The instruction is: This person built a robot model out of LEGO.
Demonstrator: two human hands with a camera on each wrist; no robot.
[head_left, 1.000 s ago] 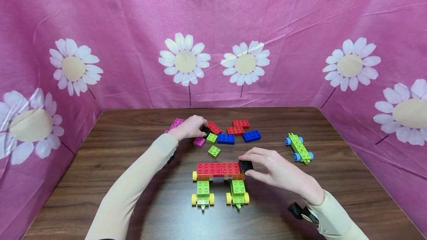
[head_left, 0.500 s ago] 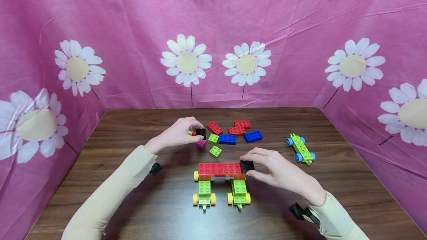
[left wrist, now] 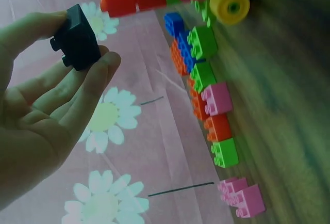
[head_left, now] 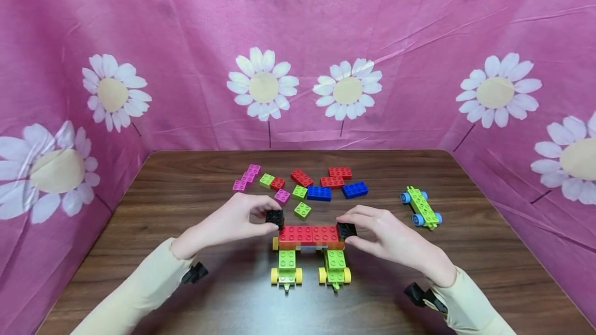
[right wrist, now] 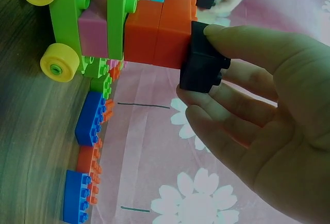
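Between thumb and fingers, my left hand (head_left: 239, 218) pinches a small black brick (left wrist: 77, 38), just above the left end of a built vehicle. In the left wrist view that brick is apart from the vehicle's red bricks (head_left: 298, 233). My right hand (head_left: 388, 237) pinches another black brick (right wrist: 201, 61) against the right end of the red bricks. Under the red bricks are two green wheeled bases (head_left: 286, 268) with yellow wheels (right wrist: 59, 61). A purple brick (right wrist: 94, 33) sits between green parts in the right wrist view.
Beyond the vehicle lie loose bricks: blue ones (head_left: 318, 193), red ones (head_left: 332, 182), green ones (head_left: 302, 210) and pink ones (head_left: 281, 196). A green wheeled base with blue wheels (head_left: 420, 207) stands at the right. Flowered pink cloth (head_left: 298, 133) borders the wooden table (head_left: 186, 174).
My left hand has brought its black brick from the loose bricks toward me, to the vehicle's left end. The right hand keeps its brick in the same place.
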